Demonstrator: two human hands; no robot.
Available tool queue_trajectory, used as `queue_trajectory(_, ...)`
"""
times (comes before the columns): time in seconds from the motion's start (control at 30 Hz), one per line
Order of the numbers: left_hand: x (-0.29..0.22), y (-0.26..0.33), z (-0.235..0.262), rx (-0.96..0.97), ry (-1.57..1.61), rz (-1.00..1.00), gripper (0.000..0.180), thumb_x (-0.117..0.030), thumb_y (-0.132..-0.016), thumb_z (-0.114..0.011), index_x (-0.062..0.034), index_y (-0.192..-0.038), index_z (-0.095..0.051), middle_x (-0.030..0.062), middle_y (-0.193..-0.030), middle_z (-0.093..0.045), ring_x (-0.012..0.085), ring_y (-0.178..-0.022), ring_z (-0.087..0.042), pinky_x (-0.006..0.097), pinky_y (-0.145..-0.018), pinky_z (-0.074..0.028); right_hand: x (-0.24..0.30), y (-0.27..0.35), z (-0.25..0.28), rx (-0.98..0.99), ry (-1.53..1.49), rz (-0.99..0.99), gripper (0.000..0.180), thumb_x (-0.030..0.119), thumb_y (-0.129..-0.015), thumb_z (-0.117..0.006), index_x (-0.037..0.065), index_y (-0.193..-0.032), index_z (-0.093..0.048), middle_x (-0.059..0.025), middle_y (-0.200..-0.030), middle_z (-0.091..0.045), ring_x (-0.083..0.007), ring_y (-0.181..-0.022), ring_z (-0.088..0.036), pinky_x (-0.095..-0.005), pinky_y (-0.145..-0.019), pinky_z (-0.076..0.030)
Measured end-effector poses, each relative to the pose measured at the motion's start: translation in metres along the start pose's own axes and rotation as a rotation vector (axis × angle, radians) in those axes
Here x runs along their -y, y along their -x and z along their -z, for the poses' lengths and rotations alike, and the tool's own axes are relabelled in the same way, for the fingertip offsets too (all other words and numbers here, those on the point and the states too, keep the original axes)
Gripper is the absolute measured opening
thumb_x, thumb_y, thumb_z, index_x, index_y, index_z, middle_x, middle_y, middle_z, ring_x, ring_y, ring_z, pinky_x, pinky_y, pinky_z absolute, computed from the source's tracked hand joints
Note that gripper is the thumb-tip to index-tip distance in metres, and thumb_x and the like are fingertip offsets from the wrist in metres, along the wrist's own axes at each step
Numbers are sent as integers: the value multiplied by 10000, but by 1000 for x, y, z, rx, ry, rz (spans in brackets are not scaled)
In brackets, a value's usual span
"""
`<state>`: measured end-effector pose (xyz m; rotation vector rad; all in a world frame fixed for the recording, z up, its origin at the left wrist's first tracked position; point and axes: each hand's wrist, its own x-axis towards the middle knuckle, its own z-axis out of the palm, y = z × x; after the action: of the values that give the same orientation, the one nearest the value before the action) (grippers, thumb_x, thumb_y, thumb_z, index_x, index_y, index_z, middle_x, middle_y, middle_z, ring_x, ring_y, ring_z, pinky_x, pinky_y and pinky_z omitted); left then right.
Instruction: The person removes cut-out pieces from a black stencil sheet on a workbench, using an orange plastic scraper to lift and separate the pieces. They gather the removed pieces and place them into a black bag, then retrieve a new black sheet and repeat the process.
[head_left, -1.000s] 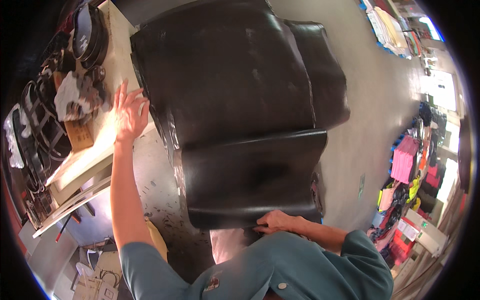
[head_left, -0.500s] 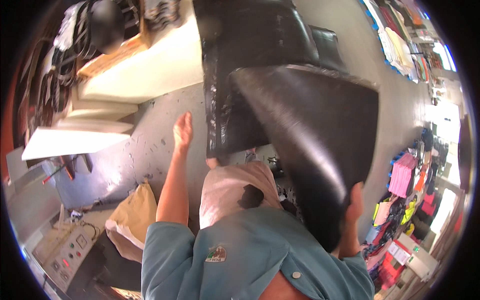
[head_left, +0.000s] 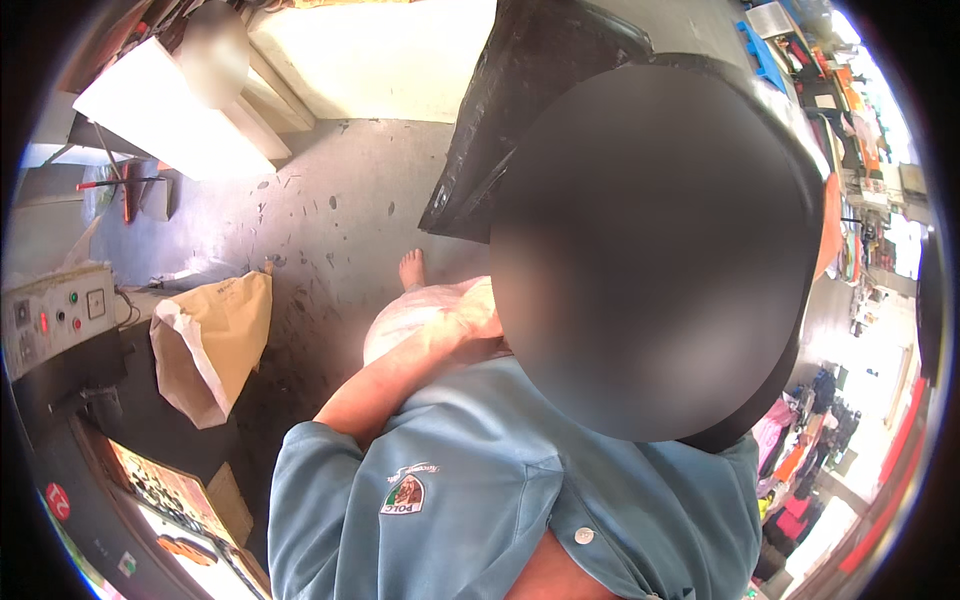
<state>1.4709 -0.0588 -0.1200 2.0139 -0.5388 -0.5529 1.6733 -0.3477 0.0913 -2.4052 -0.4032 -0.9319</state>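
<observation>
Sheet (head_left: 655,225): black, glossy at its right rim, bulging large in front of the torso, right of centre; a round blur covers most of its face, so surface and folds unreadable; more black material (head_left: 555,80) beyond it, its pointed near corner over the floor (head_left: 335,200); cannot tell whether the two are one piece.

Left hand (head_left: 478,314): forearm crosses the front of the body from the lower left; wrist bent, back of hand up, at the sheet's left side; fingers lost behind the blur; cannot tell whether they grasp the sheet or only meet it.

Right hand: an orange-toned patch at the sheet's right rim, too little to identify; grip cannot be told.

About the hands: pale trousers (head_left: 410,322) just under the left wrist; blue-green shirt (head_left: 440,480) below, short-sleeved, badge on the chest; one bare foot (head_left: 411,268) near the black corner; dark scraps strewn over grey floor.

Left side: tan bag (head_left: 215,345), mouth open, beside a control box (head_left: 65,318) with buttons and a red light; white board (head_left: 180,115) farther off, near a pale bench (head_left: 375,62); right side: heaped coloured cloth (head_left: 800,440), well apart from the left hand.
</observation>
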Motion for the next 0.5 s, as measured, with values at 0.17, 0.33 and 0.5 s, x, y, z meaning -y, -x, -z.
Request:
queue_trajectory(0.17, -71, 10, -25, 34, 248, -70, 988, -259, -942, -777, -137, -1725, -187, 269, -1700, -329, 427, -1577, -331, 497, -1295, -323, 8, 0, -1, -62, -136, 87, 390, 173, -1071, -516, -58, -1346, -669, -218, -1344, -700, -291, -1222, -672, -405, -1120, -493)
queue_trajectory(0.33, -94, 57, -74, 42, 380, -293, 1070, -90, -905, -727, -122, -1742, -61, 211, -1792, -116, 384, -1655, -147, 452, -1349, -193, 47, -2, 2, -123, -398, 135, 377, 156, -1048, -522, -59, -1312, -684, -229, -1328, -705, -311, -1211, -678, -425, -1116, -497)
queue_trajectory(0.5, -91, 108, -107, -256, 789, -267, 638, -194, -1081, -591, -86, -1664, -355, 122, -1690, -386, 204, -1479, -443, 371, -1119, -447, 143, 3, 13, -171, -880, 170, 365, 139, -1025, -529, -61, -1279, -699, -239, -1312, -710, -332, -1199, -685, -444, -1111, -502)
